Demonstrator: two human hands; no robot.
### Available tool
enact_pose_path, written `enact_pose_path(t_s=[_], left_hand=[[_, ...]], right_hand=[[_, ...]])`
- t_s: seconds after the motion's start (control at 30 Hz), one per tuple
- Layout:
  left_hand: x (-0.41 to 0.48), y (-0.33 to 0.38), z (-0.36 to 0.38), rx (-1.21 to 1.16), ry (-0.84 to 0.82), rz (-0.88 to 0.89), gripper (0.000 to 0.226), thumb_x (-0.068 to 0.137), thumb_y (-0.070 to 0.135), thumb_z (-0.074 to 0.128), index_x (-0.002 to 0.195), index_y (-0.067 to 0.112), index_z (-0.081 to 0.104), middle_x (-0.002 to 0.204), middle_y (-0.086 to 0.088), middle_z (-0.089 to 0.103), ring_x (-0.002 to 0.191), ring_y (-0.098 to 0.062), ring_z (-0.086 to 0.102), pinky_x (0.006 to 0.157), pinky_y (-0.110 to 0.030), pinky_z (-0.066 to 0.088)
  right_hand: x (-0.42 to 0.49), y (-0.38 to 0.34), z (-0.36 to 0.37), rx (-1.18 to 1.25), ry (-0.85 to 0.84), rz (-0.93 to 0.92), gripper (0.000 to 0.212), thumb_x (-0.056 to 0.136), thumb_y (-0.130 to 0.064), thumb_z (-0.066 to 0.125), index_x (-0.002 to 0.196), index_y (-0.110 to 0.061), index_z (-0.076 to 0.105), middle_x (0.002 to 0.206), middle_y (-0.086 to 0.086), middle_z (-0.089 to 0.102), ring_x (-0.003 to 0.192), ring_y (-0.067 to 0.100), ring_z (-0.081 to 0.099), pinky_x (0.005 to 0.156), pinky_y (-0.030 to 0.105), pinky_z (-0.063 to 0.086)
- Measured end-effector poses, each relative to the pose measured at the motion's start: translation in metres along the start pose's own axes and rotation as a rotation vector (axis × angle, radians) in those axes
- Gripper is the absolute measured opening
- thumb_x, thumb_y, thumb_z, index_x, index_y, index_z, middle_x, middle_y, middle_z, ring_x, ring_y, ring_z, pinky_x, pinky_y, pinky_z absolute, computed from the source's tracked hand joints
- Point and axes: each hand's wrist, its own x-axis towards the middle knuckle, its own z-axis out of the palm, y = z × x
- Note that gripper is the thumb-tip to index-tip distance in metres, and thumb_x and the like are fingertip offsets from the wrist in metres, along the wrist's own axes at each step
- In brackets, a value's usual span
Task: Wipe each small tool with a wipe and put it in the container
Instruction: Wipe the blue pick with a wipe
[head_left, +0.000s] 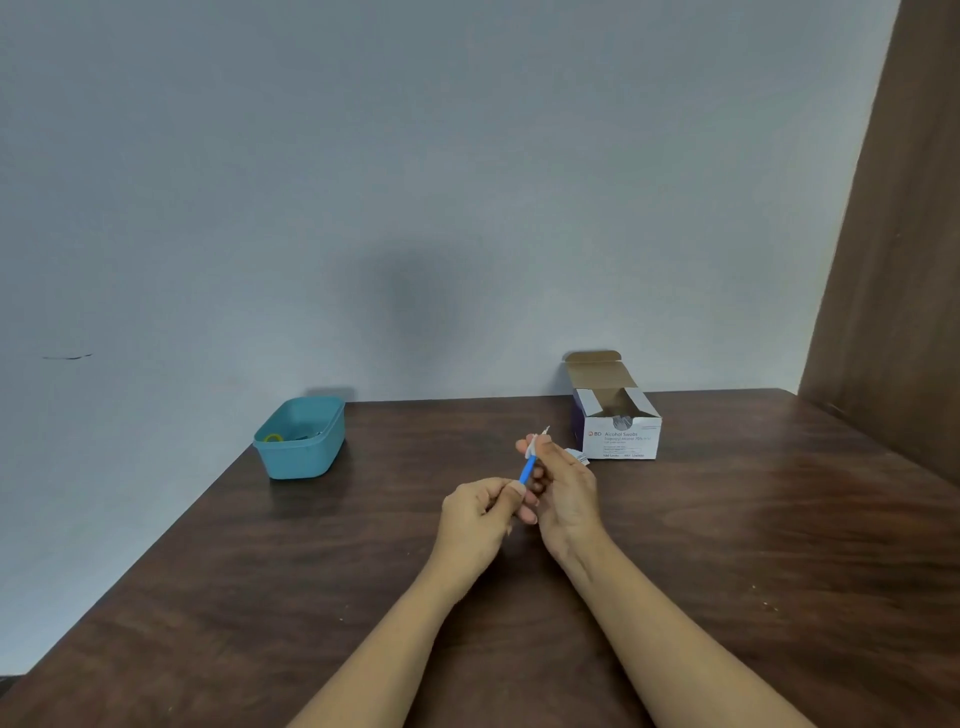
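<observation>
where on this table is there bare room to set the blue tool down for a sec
Bare table lies between the teal container and the swab box, right of the box, and all along the near side. The one crowded spot is just left of the box, where a torn wrapper lies by the right hand.

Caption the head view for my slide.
Wiping step: left hand holds a blue-handled tool while right hand pinches a wipe around it, teal container nearby.
</observation>
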Motion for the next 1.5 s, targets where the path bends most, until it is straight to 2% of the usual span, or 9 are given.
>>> enact_pose_path(t_s=[0.13, 0.27, 0.4, 0.63, 0.87, 1.03, 1.2, 1.37, 1.5], left_hand=[[0.0, 0.006, -0.005, -0.387, -0.166, -0.16, 0.029, 0.099, 0.013, 0.046, 0.081, 0.005, 0.066, 0.06, 0.002, 0.058, 0.044, -0.003, 0.035, 0.044, -0.013, 0.03], [0.001, 0.009, -0.006, -0.673, -0.286, -0.274, 0.028, 0.099, 0.014, 0.046, 0.078, 0.003, 0.06, 0.058, 0.0, 0.051, 0.039, 0.0, 0.032, 0.04, -0.012, 0.028], [0.001, 0.008, -0.007, -0.724, -0.324, -0.296, 0.028, 0.098, 0.014, 0.046, 0.076, 0.004, 0.06, 0.058, 0.0, 0.053, 0.04, 0.0, 0.034, 0.041, -0.012, 0.029], [-0.001, 0.0, -0.001, -0.315, -0.137, -0.094, 0.024, 0.095, 0.013, 0.055, 0.078, 0.008, 0.071, 0.068, -0.007, 0.069, 0.048, -0.004, 0.044, 0.05, -0.013, 0.04], [-0.001, -0.008, -0.001, 0.325, 0.103, 0.153, 0.018, 0.092, 0.024, 0.059, 0.078, 0.019, 0.07, 0.063, 0.002, 0.067, 0.05, -0.007, 0.058, 0.056, -0.025, 0.051], [-0.002, -0.01, 0.002, 0.615, 0.205, 0.26, 0.021, 0.094, 0.028, 0.055, 0.083, 0.014, 0.066, 0.06, 0.003, 0.059, 0.054, -0.015, 0.055, 0.055, -0.034, 0.049], [-0.003, -0.011, 0.0, 0.653, 0.215, 0.235, 0.021, 0.095, 0.026, 0.054, 0.083, 0.013, 0.065, 0.064, 0.0, 0.062, 0.057, -0.016, 0.058, 0.056, -0.032, 0.048], [-0.002, -0.014, -0.002, 0.533, 0.227, 0.185, 0.021, 0.093, 0.024, 0.057, 0.079, 0.012, 0.066, 0.058, 0.003, 0.057, 0.051, -0.012, 0.051, 0.053, -0.03, 0.044], [-0.002, -0.017, -0.003, 0.489, 0.234, 0.169, 0.024, 0.093, 0.022, 0.057, 0.074, 0.009, 0.065, 0.056, -0.001, 0.057, 0.048, -0.012, 0.046, 0.049, -0.025, 0.039]], right_hand=[[-0.003, -0.004, 0.001, 0.064, -0.097, 0.027, 0.015, 0.081, -0.024, 0.065, 0.078, -0.009, 0.065, 0.084, 0.004, 0.068, 0.069, 0.011, 0.05, 0.064, 0.023, 0.041], [0.001, -0.003, -0.005, 0.156, -0.22, 0.052, 0.041, 0.047, -0.045, 0.09, 0.073, -0.018, 0.074, 0.079, -0.002, 0.068, 0.063, 0.007, 0.06, 0.06, 0.022, 0.051], [0.002, -0.004, -0.007, 0.201, -0.245, 0.095, 0.022, 0.077, -0.031, 0.066, 0.085, -0.012, 0.062, 0.078, 0.002, 0.058, 0.054, 0.01, 0.053, 0.053, 0.024, 0.05], [0.001, -0.006, -0.002, 0.125, -0.049, 0.032, 0.007, 0.084, -0.013, 0.065, 0.078, -0.01, 0.064, 0.079, 0.003, 0.067, 0.059, 0.007, 0.043, 0.056, 0.02, 0.038], [0.002, -0.002, -0.004, -0.037, 0.091, -0.107, 0.015, 0.081, -0.01, 0.072, 0.066, -0.011, 0.072, 0.078, 0.005, 0.072, 0.052, 0.005, 0.035, 0.052, 0.02, 0.031], [0.001, 0.003, 0.001, -0.136, 0.207, -0.11, 0.018, 0.082, -0.021, 0.072, 0.071, -0.007, 0.072, 0.05, -0.011, 0.056, 0.05, 0.005, 0.031, 0.047, 0.016, 0.028], [0.002, 0.002, -0.003, -0.263, 0.125, -0.073, 0.026, 0.086, -0.024, 0.069, 0.087, 0.001, 0.073, 0.042, -0.013, 0.051, 0.053, 0.007, 0.03, 0.045, 0.014, 0.029], [0.003, 0.003, -0.004, -0.334, -0.037, -0.042, 0.014, 0.086, -0.019, 0.069, 0.085, -0.006, 0.075, 0.077, -0.003, 0.073, 0.054, 0.002, 0.045, 0.054, 0.015, 0.035], [0.003, 0.003, -0.005, -0.392, -0.117, -0.057, 0.016, 0.087, -0.016, 0.067, 0.09, -0.002, 0.074, 0.083, 0.001, 0.073, 0.054, -0.005, 0.055, 0.059, 0.016, 0.037]])
